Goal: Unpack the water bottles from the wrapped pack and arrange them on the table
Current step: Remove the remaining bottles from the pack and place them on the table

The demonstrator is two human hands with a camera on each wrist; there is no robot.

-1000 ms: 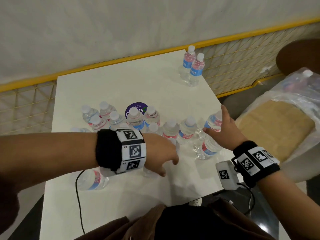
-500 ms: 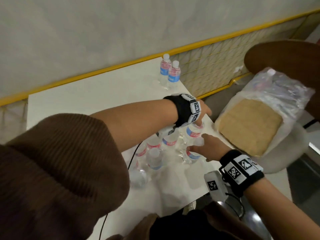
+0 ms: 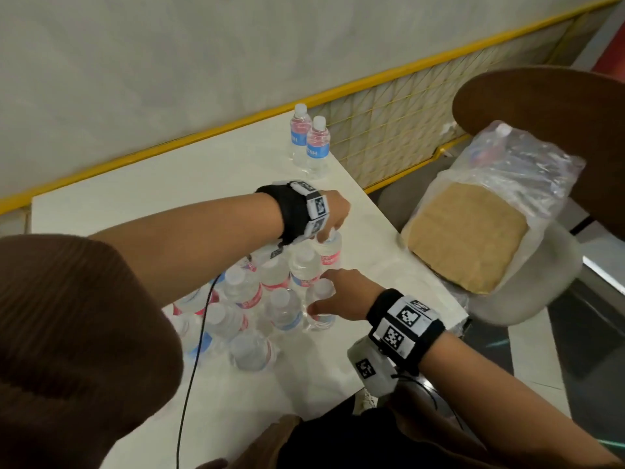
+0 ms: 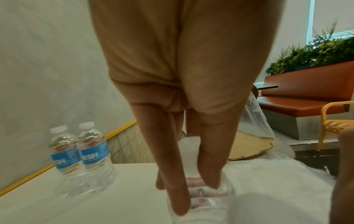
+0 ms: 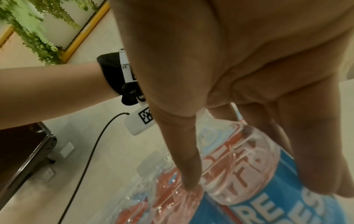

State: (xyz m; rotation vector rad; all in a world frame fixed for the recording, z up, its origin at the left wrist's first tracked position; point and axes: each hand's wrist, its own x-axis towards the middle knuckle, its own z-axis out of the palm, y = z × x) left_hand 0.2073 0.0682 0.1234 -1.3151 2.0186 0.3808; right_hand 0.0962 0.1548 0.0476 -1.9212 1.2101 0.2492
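Several small clear water bottles (image 3: 243,292) with red and blue labels stand bunched on the white table (image 3: 203,184). My left hand (image 3: 329,231) reaches across from the left and grips the top of the far right bottle (image 3: 329,253); in the left wrist view its fingers (image 4: 178,197) hang down round that bottle (image 4: 208,192). My right hand (image 3: 318,299) holds the nearest right bottle (image 3: 319,316), with thumb and fingers either side of that bottle (image 5: 239,159). The torn plastic wrap (image 3: 521,167) with its cardboard base (image 3: 466,231) lies on a chair, one bottle cap (image 3: 503,129) showing inside.
Two bottles (image 3: 309,143) stand apart at the table's far right corner. A yellow mesh rail (image 3: 389,130) runs behind the table. The grey chair (image 3: 541,282) stands close to the table's right edge, a brown chair back (image 3: 558,130) above it. A black cable (image 3: 189,367) crosses the table.
The view has swung right. My left hand crossed from the near middle to the far right bottle and gripped its top. My right hand dropped onto the nearest right bottle.
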